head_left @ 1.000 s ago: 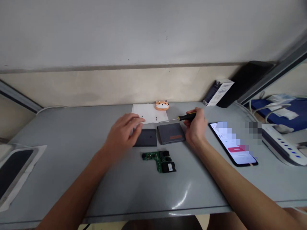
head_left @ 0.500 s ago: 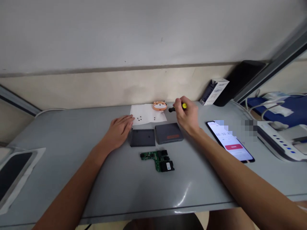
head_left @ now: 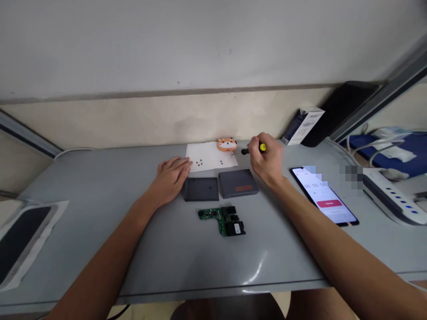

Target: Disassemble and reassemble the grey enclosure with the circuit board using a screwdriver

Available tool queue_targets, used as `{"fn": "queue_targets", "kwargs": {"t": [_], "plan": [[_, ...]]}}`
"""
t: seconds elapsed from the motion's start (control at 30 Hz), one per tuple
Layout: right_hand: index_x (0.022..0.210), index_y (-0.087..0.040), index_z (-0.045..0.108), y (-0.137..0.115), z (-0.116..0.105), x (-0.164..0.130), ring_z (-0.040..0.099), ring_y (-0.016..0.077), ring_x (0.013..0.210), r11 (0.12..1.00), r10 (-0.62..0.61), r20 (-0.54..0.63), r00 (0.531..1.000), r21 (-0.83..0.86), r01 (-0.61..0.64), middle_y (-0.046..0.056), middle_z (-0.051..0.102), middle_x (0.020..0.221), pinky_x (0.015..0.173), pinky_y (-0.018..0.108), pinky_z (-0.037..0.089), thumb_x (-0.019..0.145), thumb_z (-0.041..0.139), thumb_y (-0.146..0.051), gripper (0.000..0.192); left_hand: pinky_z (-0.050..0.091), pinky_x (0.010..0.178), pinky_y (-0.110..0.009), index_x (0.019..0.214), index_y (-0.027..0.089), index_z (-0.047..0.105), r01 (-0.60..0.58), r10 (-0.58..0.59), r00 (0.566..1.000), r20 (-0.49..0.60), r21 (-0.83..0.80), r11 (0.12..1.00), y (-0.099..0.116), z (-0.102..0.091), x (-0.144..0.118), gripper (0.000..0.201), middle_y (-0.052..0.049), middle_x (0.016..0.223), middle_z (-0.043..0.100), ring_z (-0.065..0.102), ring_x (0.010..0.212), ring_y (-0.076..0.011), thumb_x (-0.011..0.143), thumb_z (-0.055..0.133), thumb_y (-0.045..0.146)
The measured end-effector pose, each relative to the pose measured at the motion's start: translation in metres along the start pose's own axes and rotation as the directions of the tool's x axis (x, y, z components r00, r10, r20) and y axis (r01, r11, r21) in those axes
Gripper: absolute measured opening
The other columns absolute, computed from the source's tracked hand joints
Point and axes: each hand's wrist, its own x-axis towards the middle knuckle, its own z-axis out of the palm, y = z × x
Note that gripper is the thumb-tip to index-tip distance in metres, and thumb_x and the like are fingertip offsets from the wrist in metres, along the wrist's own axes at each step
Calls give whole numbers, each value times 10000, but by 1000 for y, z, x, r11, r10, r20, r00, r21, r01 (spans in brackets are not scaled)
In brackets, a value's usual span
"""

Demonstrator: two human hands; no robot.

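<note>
My right hand (head_left: 267, 156) is closed round a screwdriver (head_left: 245, 151) with a black and yellow handle. Its thin shaft points left over the edge of a white paper sheet (head_left: 211, 155). Several tiny dark screws (head_left: 199, 163) lie on that sheet in two groups. My left hand (head_left: 173, 178) rests with fingers stretched out, fingertips on the paper's left corner. Beside it sits a shallow dark plastic cover (head_left: 202, 189), and right of that a deeper dark case half (head_left: 238, 182) with a vented side. Nearer me lies a green circuit board (head_left: 222, 218) with black connectors.
An orange animal-faced case (head_left: 227, 144) stands at the paper's back edge. To the right are a lit phone (head_left: 328, 195) showing a timer, a white power strip (head_left: 393, 195), a carton (head_left: 303, 126) and a black cylinder (head_left: 340, 113). A dark tablet-like device (head_left: 23, 238) lies far left.
The view has turned slightly, so everything sits a little further right. My right hand with the screwdriver has shifted slightly to the right; my left hand stays in place.
</note>
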Motion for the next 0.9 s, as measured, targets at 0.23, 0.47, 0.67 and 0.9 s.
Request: {"fn": "queue_targets", "kwargs": {"t": [0.23, 0.47, 0.67, 0.9], "plan": [[587, -242, 546, -13, -24, -1, 440, 151, 579, 967, 220, -182, 958, 170, -190, -6, 482, 589, 595, 314, 326, 980, 473, -438, 445, 435, 1112, -500, 1141, 219, 721, -119, 111, 984, -137, -47, 992, 7, -11, -5, 359, -108, 1222, 707, 575, 1207, -291, 1060, 401, 361], [481, -232, 465, -17, -26, -2, 401, 140, 547, 911, 265, -258, 929, 382, -155, -1, 414, 516, 562, 312, 291, 936, 482, -355, 472, 503, 824, -376, 820, 224, 541, -260, 250, 961, -118, -81, 962, 24, -15, -8, 164, -50, 857, 621, 574, 867, -229, 966, 471, 253], [495, -236, 501, -25, -19, -11, 440, 146, 566, 902, 332, -168, 928, 343, -261, 3, 464, 537, 572, 314, 319, 904, 466, -303, 416, 486, 795, -363, 787, 236, 472, -208, 198, 970, -144, -58, 977, 25, -8, -6, 171, -39, 807, 588, 573, 844, -225, 950, 437, 197], [575, -237, 554, -31, -15, -19, 490, 143, 593, 944, 217, -65, 974, 266, -193, -5, 519, 589, 578, 298, 371, 974, 443, -333, 425, 482, 798, -364, 833, 224, 528, -221, 203, 960, -192, -77, 972, 25, -5, -6, 159, -43, 830, 606, 578, 848, -223, 970, 449, 233]]}}
